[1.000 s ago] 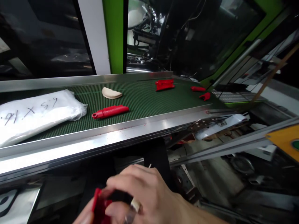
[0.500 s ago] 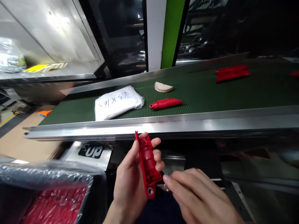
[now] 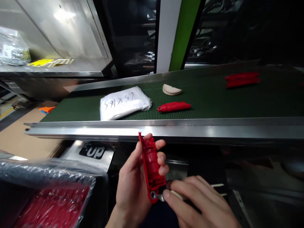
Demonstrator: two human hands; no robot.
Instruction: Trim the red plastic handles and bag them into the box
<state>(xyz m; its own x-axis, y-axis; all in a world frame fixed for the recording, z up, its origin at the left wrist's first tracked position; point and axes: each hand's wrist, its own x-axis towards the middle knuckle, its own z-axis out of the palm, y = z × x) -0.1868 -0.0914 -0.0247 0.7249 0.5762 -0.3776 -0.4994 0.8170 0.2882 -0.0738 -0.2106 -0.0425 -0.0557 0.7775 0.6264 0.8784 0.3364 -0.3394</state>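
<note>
A red plastic half-shell (image 3: 152, 160), hollow side up with ribs inside, lies lengthwise in my left hand (image 3: 133, 180). My thumb presses its left edge and my fingers curl round the right side. At its near end is a round eyelet with a metal-looking ring. My right hand (image 3: 197, 199) is closed on a thin tool (image 3: 159, 197) with a metal tip and a pale handle, mostly hidden by the fingers. The tip is at the eyelet; whether it goes into the hole I cannot tell.
Beyond my hands runs a green conveyor belt (image 3: 209, 104) with a metal rail (image 3: 190, 129). On it are a white labelled packet (image 3: 124, 103), a beige half-disc (image 3: 172, 90) and red parts (image 3: 174, 106). A plastic-lined bin (image 3: 92, 186) of red pieces stands left.
My right hand has moved left and brought the tool's tip to the shell's eyelet. The left hand stays nearly still. The view has shifted slightly.
</note>
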